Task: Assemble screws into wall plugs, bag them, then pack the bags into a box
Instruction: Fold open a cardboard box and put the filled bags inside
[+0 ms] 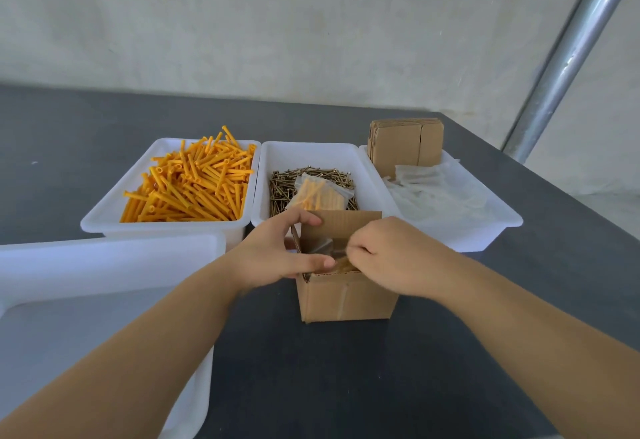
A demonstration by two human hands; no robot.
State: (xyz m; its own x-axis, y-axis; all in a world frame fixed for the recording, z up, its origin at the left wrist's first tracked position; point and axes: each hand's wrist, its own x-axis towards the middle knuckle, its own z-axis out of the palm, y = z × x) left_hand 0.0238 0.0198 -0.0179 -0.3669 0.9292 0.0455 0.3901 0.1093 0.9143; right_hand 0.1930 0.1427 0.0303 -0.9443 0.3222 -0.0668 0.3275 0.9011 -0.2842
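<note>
A person is packing a bag of plugged screws into a small cardboard box on a dark surface, with white tubs ranged from nine o'clock round to two. Lying at eight o'clock is a large white tub; behind it, at ten o'clock, a tub of orange wall plugs is heaped high. The left hand is gripping the box's left wall and flap, thumb up on the far flap. At twelve o'clock a filled bag is lying on the screws in the middle tub. The right hand is pinching a clear bag at the box mouth, pushing it inside. At two o'clock, flat cartons are standing over empty bags. The likely risk: the bag snagging on a flap and splitting, or the light box tipping if the left hand's grip is loosening.
</note>
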